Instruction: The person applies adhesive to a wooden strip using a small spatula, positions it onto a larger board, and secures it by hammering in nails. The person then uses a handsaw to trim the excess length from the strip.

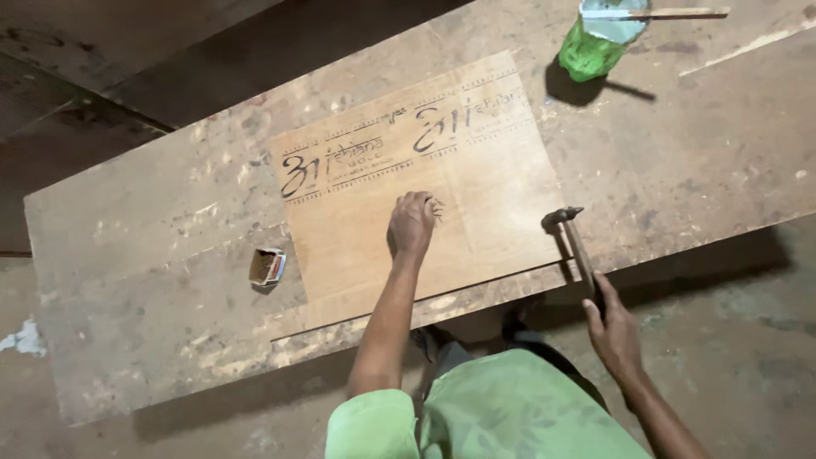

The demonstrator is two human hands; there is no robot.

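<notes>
On the bench (153, 280), a long worn plank running from about eight o'clock up to two o'clock, lies a smaller plywood sheet (382, 229) with dark stamped marks along its far edge. Near the middle of that sheet rests the left hand (412, 225), its grip curled closed into a loose fist around a small bunch of nails (437, 208), whose tips stick out from the fingers toward two o'clock. Knuckles and heel of the hand press down on the sheet.

Off at four o'clock from the fist, the right hand (614, 331) hangs just past the near edge of the bench, its grip wrapped tight around the end of a hammer (576, 238). From that grip the wooden handle runs toward eleven o'clock, and the metal head sits at the right-hand edge of the plywood sheet, well apart from the nails.

At nine o'clock from the left hand, a small open box (268, 266) stands on the bare bench just beside the sheet. Far up at one o'clock sits a green plastic bottle (591, 47) with a thin stick (671, 13) laid across its cut top.
</notes>
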